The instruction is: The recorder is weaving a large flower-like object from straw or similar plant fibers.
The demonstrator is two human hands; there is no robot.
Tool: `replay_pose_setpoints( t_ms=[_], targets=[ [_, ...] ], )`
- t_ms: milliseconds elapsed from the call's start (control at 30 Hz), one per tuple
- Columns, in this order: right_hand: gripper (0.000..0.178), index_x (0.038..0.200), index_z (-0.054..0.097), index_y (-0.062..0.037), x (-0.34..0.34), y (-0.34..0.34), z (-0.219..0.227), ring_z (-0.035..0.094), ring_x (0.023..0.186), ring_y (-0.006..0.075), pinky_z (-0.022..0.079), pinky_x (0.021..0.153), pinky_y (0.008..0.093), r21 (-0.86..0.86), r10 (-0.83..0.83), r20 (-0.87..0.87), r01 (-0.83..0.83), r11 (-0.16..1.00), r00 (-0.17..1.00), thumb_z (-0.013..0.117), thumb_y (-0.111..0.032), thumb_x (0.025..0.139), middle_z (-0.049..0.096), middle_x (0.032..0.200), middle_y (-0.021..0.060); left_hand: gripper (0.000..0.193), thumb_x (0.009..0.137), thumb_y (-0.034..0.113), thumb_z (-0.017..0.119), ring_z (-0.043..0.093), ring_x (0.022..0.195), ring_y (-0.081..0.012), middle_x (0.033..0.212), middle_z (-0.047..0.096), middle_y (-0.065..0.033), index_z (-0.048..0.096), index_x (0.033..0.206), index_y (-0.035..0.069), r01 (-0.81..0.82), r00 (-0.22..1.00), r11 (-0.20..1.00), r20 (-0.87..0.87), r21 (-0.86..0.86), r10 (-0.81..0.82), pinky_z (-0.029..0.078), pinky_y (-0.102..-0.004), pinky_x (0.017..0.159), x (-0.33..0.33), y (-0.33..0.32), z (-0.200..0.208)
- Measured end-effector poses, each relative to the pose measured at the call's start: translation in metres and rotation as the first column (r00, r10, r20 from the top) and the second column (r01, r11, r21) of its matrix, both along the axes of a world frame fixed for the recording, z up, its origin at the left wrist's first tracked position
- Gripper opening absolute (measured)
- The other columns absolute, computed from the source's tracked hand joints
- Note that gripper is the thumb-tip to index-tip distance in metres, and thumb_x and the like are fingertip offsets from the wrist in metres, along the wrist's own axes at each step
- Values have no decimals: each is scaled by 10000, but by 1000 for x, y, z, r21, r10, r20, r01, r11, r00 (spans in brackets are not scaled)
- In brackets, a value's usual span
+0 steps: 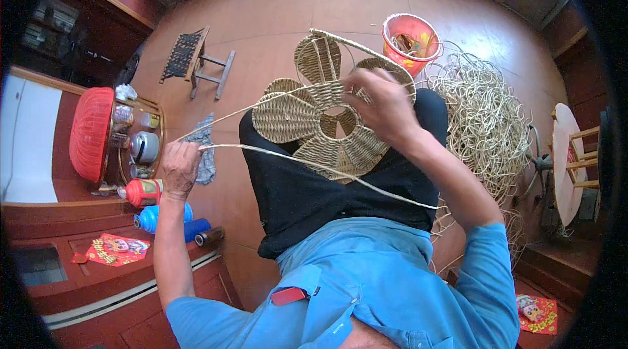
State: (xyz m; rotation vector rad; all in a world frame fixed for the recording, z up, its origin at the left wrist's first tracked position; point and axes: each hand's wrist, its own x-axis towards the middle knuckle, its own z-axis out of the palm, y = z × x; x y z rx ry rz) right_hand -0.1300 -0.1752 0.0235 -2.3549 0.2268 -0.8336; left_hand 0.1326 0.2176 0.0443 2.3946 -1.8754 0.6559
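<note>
A flower-shaped straw weaving (288,117) rests on my knees, with broad woven petals around a round hole. Its upper petal is partly bare frame, with spokes showing. My left hand (178,167) is held out to the left, closed on a straw cord (281,152). From that hand one length runs taut to the weaving; the other crosses my lap to the right. Over the upper right of the weaving, my right hand (386,102) has its fingers curled against the woven edge. The fingertips are partly hidden and slightly blurred.
A large heap of loose straw cord (481,126) lies at the right, beside a red bucket (412,41). A small woven-top stool (186,54) stands far left. Nearer left are a red domed cover (91,133), bottles (150,218) and a grey cloth (206,153).
</note>
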Motion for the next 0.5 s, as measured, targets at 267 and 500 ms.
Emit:
replay_pose_setpoints(
  t_ms=[267, 500],
  targets=[
    [223, 1017, 649, -110, 78, 27, -18, 720, 924, 310, 570, 811, 475, -24, 59, -86, -61, 998, 995, 771, -285, 951, 739, 887, 67, 170, 1022, 151, 664, 574, 828, -367, 821, 550, -147, 572, 911, 61, -161, 985, 986, 75, 34, 158, 459, -483, 771, 13, 53, 17],
    [178, 1049, 627, -103, 91, 42, -12, 748, 859, 336, 584, 777, 502, -19, -118, -126, 117, 993, 985, 715, -198, 927, 716, 818, 116, 122, 1029, 165, 636, 621, 903, -388, 913, 647, -179, 675, 1049, 51, -456, 888, 886, 109, 88, 447, 481, -493, 823, 51, 151, 34]
  ],
)
